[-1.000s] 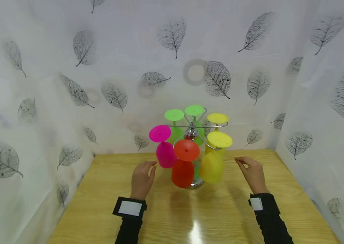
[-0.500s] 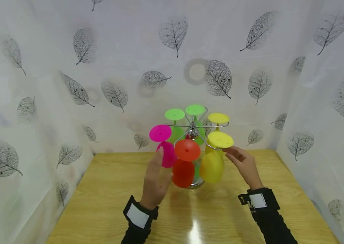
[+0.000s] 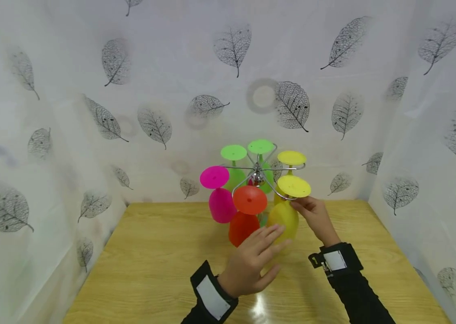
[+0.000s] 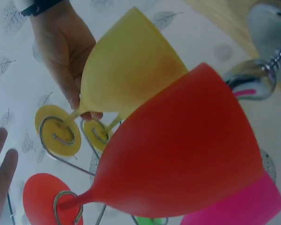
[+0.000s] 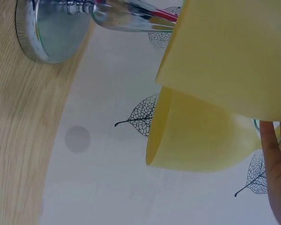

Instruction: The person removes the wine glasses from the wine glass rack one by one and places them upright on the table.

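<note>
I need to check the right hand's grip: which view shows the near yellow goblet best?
Left wrist: near yellow goblet, its stem and right hand all show. Head view shows it half hidden by the left hand; right wrist shows only bowl.

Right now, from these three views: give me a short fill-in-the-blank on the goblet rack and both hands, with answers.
1. The right hand pinches the stem of the near ___ goblet.
2. The left hand, fingers straight, reaches toward that goblet's ___.
3. Every goblet hangs ___ from the chrome rack.
4. Between the yellow and pink goblet at the front hangs the ___ goblet.

Missing words: yellow; bowl; upside down; red
</note>
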The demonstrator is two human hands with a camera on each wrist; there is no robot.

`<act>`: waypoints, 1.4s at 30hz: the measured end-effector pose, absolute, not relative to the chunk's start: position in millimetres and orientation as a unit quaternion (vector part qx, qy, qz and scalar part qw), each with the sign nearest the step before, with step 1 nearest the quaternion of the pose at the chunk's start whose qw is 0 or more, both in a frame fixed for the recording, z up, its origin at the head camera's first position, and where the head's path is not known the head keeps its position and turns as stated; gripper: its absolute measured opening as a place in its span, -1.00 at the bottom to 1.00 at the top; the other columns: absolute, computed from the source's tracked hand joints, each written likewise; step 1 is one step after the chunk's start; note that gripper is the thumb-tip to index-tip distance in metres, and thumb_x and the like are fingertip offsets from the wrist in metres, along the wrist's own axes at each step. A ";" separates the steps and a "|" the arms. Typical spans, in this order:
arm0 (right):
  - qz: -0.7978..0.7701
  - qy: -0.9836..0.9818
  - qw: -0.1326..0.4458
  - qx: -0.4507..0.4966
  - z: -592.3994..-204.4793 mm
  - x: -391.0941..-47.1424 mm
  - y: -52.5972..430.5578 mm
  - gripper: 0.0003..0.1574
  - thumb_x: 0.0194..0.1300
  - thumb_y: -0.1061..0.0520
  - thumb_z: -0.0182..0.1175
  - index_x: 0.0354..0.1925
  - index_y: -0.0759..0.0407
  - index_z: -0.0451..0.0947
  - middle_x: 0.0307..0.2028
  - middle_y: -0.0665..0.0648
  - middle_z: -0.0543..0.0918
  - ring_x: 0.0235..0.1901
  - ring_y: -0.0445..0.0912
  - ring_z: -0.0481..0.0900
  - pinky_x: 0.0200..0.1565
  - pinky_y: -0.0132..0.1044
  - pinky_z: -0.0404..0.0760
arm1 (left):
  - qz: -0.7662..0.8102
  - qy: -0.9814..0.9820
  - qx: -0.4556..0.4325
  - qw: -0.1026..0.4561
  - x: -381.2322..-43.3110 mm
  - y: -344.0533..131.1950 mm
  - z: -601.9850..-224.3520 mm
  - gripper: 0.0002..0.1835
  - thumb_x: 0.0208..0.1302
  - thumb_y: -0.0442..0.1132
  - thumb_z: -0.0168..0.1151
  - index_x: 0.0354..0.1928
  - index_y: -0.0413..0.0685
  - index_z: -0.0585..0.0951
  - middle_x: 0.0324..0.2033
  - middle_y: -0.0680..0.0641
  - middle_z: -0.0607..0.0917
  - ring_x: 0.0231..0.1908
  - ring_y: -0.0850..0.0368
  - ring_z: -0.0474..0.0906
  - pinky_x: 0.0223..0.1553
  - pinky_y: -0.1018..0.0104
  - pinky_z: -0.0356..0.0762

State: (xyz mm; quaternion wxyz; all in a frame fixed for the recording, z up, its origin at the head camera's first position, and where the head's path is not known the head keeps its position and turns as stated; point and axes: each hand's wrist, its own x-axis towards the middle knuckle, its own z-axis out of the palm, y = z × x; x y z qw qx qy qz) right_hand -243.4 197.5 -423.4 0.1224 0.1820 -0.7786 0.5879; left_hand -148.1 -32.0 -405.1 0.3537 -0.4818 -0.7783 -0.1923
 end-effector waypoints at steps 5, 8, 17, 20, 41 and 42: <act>0.598 -0.765 0.132 0.199 -422.1 -245.5 194.9 -0.68 0.32 0.21 0.12 -0.03 0.38 0.54 -0.21 -0.38 0.64 -0.13 -0.44 0.58 -0.09 -0.58 0.55 | -0.199 -0.808 -0.486 0.265 -147.9 -23.8 -415.1 -0.43 0.12 -0.14 0.32 0.22 0.03 0.45 0.24 -0.05 0.46 0.19 0.16 0.43 0.27 0.42 0.36; 0.601 -0.764 0.139 0.187 -420.6 -244.4 193.9 -0.69 0.30 0.21 0.14 -0.04 0.37 0.55 -0.23 -0.39 0.63 -0.14 -0.45 0.57 -0.11 -0.58 0.56 | -0.208 -0.823 -0.476 0.230 -148.4 -24.3 -420.8 -0.45 0.16 -0.15 0.29 0.23 0.06 0.45 0.23 -0.04 0.48 0.19 0.16 0.45 0.25 0.40 0.39; 0.608 -0.751 0.165 0.197 -416.4 -240.8 188.2 -0.66 0.25 0.28 0.17 -0.02 0.45 0.54 -0.21 -0.37 0.64 -0.10 -0.44 0.57 -0.08 -0.58 0.57 | -0.190 -0.844 -0.453 0.216 -152.4 -29.0 -433.1 -0.51 0.24 -0.13 0.22 0.23 0.09 0.44 0.18 0.03 0.53 0.16 0.21 0.48 0.23 0.42 0.40; 0.613 -0.742 0.161 0.219 -415.6 -242.4 185.2 -0.68 0.25 0.29 0.17 -0.02 0.40 0.56 -0.20 -0.33 0.66 -0.07 -0.41 0.57 -0.06 -0.56 0.57 | -0.195 -0.848 -0.447 0.208 -152.6 -29.6 -435.3 -0.53 0.25 -0.14 0.21 0.22 0.08 0.45 0.17 0.03 0.54 0.16 0.21 0.48 0.23 0.41 0.41; 0.555 -0.781 0.160 0.238 -409.9 -265.2 168.0 -0.74 0.23 0.28 0.19 -0.11 0.39 0.59 -0.27 0.17 0.74 -0.16 -0.48 0.58 -0.10 -0.59 0.57 | -0.223 -0.852 -0.437 0.182 -148.2 -33.2 -438.0 -0.53 0.24 -0.19 0.21 0.21 0.08 0.46 0.18 0.03 0.53 0.19 0.18 0.46 0.24 0.37 0.41; 0.547 -0.789 0.163 0.228 -409.8 -266.8 167.9 -0.74 0.22 0.29 0.20 -0.11 0.39 0.60 -0.27 0.27 0.73 -0.19 -0.50 0.57 -0.12 -0.60 0.56 | -0.224 -0.852 -0.436 0.183 -147.8 -33.8 -437.6 -0.53 0.25 -0.19 0.21 0.22 0.09 0.46 0.18 0.03 0.53 0.19 0.18 0.47 0.23 0.38 0.42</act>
